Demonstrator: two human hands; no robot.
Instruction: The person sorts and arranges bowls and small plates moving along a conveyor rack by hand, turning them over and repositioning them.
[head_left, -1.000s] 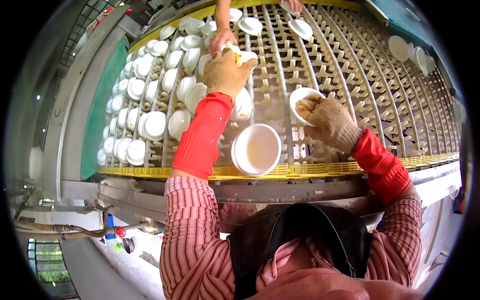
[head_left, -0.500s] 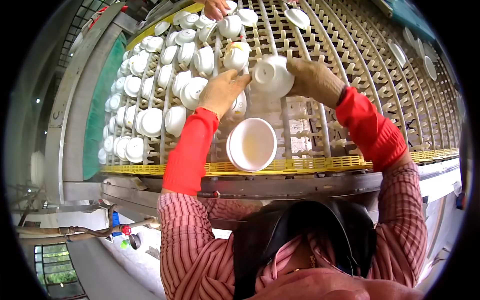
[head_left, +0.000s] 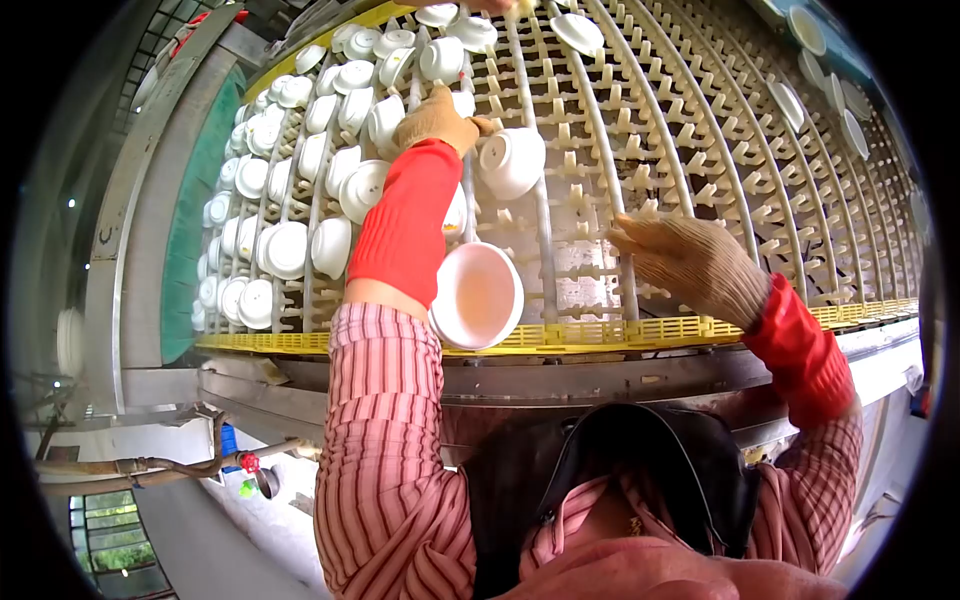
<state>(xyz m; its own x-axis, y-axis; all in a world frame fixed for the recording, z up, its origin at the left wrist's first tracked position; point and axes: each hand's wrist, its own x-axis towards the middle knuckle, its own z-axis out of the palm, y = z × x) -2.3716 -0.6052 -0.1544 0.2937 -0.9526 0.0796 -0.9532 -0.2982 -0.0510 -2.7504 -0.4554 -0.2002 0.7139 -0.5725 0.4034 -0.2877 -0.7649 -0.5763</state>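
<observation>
My left hand [head_left: 440, 122], in a tan glove, reaches forward among the white bowls, its fingers against a small white bowl [head_left: 463, 104] that it partly covers; the grip is hard to make out. Over the pegs to the right, my right hand [head_left: 690, 262] is gloved too, its fingers extended and nothing in them. Between the hands a white bowl [head_left: 512, 163] rests tilted on the pegs, base toward me. A larger white bowl [head_left: 478, 297] with some liquid inside stands near the yellow edge, below my left forearm.
Rows of white dishes [head_left: 287, 250] lean on the pegged conveyor [head_left: 580, 250] at the left. More plates [head_left: 853, 134] stand at the far right. A yellow strip [head_left: 600, 335] lines the near side. Another person's hand [head_left: 480, 5] shows at the top edge.
My right hand has let go of the white bowl, now on the pegs, and drawn back toward the right. My left hand has moved forward. The dishes have shifted slightly left in view.
</observation>
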